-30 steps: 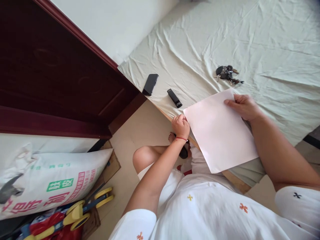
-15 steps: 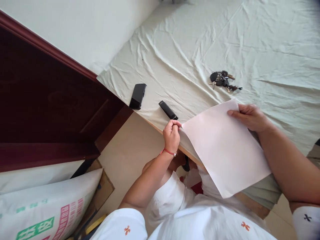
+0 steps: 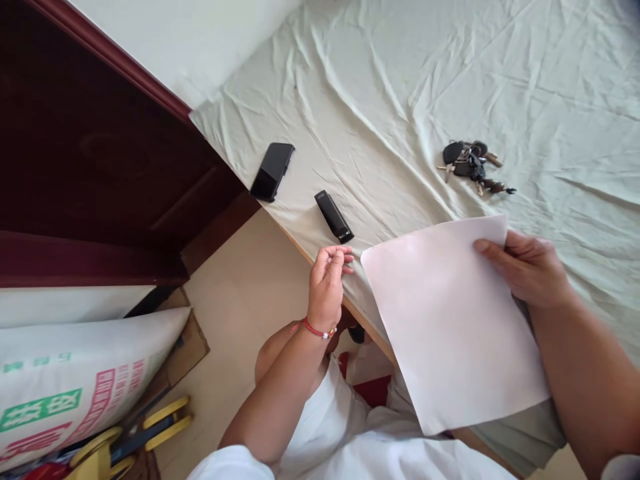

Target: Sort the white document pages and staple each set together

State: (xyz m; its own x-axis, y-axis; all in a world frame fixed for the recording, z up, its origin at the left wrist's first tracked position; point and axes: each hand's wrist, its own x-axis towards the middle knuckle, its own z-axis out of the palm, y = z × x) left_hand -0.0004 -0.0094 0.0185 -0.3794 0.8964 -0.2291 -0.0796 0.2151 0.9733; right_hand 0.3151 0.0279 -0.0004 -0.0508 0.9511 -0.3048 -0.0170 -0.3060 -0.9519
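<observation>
I see my right hand at about three o'clock in the view, thumb on top and fingers underneath, pinching the far right corner of a white sheet of paper. The sheet lies flat over the near edge of the bed, its lower corner hanging past the edge toward five o'clock, above my white shirt. My left hand sits just left of centre, at nine o'clock from the sheet, close beside its left corner but apart from it; the fingers are loosely curled with the tips drawn near the thumb, and they hold nothing. A red string bracelet circles that wrist.

On the pale green sheet of the bed, a slim black stick-shaped device lies at twelve o'clock from my left hand, near it. A black phone lies further off toward eleven o'clock, close to the bed's corner. A bunch of keys rests at twelve o'clock from my right hand, well apart from the paper. A dark wooden door fills the upper left, and a printed white sack leans at eight o'clock, with yellow-handled tools below it
</observation>
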